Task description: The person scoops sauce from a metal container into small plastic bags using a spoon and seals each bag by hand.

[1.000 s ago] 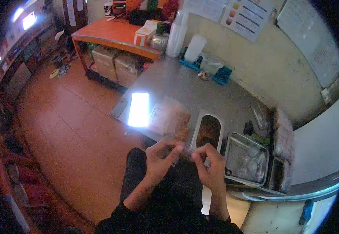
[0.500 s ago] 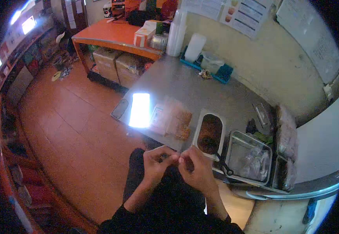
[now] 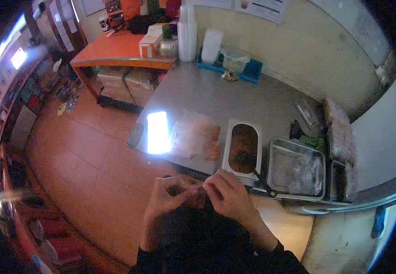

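My left hand and my right hand meet in front of my body, just off the near edge of the metal table. Both are closed in a pinch, fingertips almost touching. Whatever lies between them is too small and blurred to name. Closest beyond them is a deep metal pan holding a dark reddish-brown mass. A dark-handled utensil leans out of that pan. To its left lie clear plastic packets with something orange-brown at their right end.
A brightly glowing white rectangle lies near the table's left corner. A metal tray holds crumpled clear plastic bags. Stacked plastic cups and a blue tray stand at the back. An orange table adjoins.
My view has shifted, and the table's near things now sit a little differently in it. Both hands remain pinched together, with the left hand slightly lower and turned.
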A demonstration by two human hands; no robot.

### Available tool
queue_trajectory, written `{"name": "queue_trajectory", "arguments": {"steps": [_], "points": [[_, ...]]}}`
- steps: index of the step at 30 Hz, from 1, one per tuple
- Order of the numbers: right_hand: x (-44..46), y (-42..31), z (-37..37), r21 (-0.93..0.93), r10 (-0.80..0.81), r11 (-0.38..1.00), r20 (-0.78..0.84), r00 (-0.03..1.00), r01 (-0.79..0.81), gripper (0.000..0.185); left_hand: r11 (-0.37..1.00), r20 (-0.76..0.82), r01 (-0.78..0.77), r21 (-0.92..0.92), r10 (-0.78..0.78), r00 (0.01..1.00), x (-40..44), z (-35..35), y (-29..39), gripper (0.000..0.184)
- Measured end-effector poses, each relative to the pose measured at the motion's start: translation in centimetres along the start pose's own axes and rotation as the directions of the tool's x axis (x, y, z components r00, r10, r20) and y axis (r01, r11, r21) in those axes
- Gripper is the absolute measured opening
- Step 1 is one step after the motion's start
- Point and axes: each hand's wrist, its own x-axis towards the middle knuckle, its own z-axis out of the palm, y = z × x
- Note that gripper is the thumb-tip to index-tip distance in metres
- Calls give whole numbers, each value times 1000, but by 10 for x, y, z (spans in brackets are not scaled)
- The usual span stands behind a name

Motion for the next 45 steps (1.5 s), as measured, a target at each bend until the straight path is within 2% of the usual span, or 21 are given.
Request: {"name": "queue_trajectory", "arguments": {"steps": [4,7,10,16,18,20,21,23,24,25,28,31,33,34,36,37,41,42,43,44,45], "points": [[-9,-6,-8,-4,59,998,-49,997,-59,15,964,-29,162,213,-159,987,10,-7,6,8],[-30,-7,-17,105,121,987,20,992,-123,19,806,-81,-140,575,226,971,37,-2,19,5],[-55,-9,-19,187,63,981,-32,997,-56,19,823,-142,-104,558,218,966,74,11,1,13],[-103,-18,-40,226,174,960,-25,984,-164,25,782,-164,-64,620,210,964,160,33,-54,18],[-128,-8,-51,205,146,969,-45,988,-134,24,629,-136,-199,752,443,886,181,38,-70,18],[-149,8,-71,19,151,988,-59,987,-150,20,694,-114,-226,683,408,906,197,34,-87,17],[-146,18,-77,-54,245,964,-205,948,-261,8,751,-118,-217,624,366,923,201,31,-95,16],[-138,37,-88,-91,409,857,-478,777,-507,34,709,-110,-192,679,357,927,197,24,-87,17],[-114,47,-102,-218,337,797,-614,714,-564,21,658,-133,-142,739,350,927,193,24,-80,20],[-104,65,-122,-285,371,739,-584,722,-610,13,656,-125,-151,739,353,927,190,27,-73,20],[-102,109,-155,-548,404,475,-559,724,-689,13,797,-379,37,603,245,892,180,21,-74,26],[-120,162,-157,-616,340,496,-511,790,-612,15,715,-317,-208,667,526,789,178,3,-76,31],[-116,164,-155,-645,438,435,-458,774,-628,20,715,-451,141,685,264,853,158,23,-28,29],[-113,165,-152,-680,534,368,-404,743,-634,25,713,-465,155,684,263,845,157,21,-32,29],[-116,169,-150,-729,494,337,-403,771,-596,29,748,-371,-187,636,510,776,155,11,-50,26],[-113,172,-149,-770,454,286,-415,788,-570,33,826,-418,-101,555,381,825,153,8,-55,25],[-81,143,-161,-601,317,548,-494,810,-581,28,891,-394,-106,442,299,869,138,4,-65,26],[-69,125,-162,-604,313,556,-483,817,-570,28,866,-231,-256,430,379,896,128,24,-35,34],[-54,105,-164,-430,314,758,-419,852,-490,25,829,-61,-398,392,455,888,119,43,-11,42],[-43,88,-163,-217,294,897,-360,886,-386,21,946,-24,-307,103,310,950,114,56,-2,46],[-36,74,-159,-218,289,899,-355,889,-379,21,968,57,-165,-189,179,982,110,67,5,50]]}}
